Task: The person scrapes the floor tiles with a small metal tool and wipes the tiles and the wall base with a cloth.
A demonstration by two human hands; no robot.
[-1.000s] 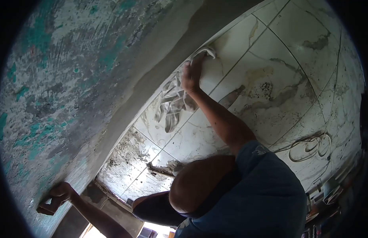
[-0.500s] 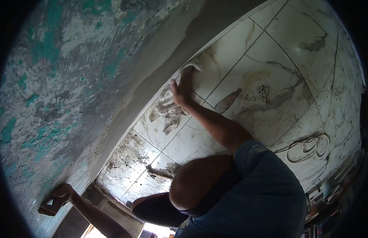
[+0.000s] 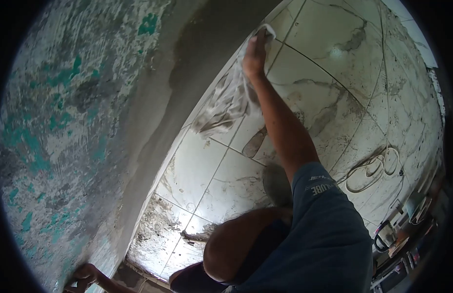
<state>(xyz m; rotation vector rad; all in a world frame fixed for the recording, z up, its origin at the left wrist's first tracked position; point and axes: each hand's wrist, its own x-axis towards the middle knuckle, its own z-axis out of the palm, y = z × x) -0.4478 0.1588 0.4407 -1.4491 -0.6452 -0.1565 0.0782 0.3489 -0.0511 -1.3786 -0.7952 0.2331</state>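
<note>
My right hand (image 3: 255, 56) is stretched far forward along the foot of the wall. A dirty white cloth (image 3: 229, 102) is bunched under it, and a fold of it shows past my fingertips. The rest of the cloth trails back along the tile edge beside the wall. My left hand (image 3: 84, 276) rests against the rough wall (image 3: 90, 122) at the lower left, its fingers bent and apart; the view's dark edge hides part of it. Below my right arm lies the marble-patterned tile floor (image 3: 226, 180), with dirt smears and dark grout lines.
A coiled pale cable (image 3: 370, 171) lies on the tiles to the right. Near my knee (image 3: 236, 244) is a small stick-like object (image 3: 193, 238) among dirt patches. A kettle-like object (image 3: 385, 237) and other clutter stand at the right edge.
My right hand has moved farther forward along the wall, drawing the cloth with it and stretching it out. My left hand appears lower in the view, which has shifted.
</note>
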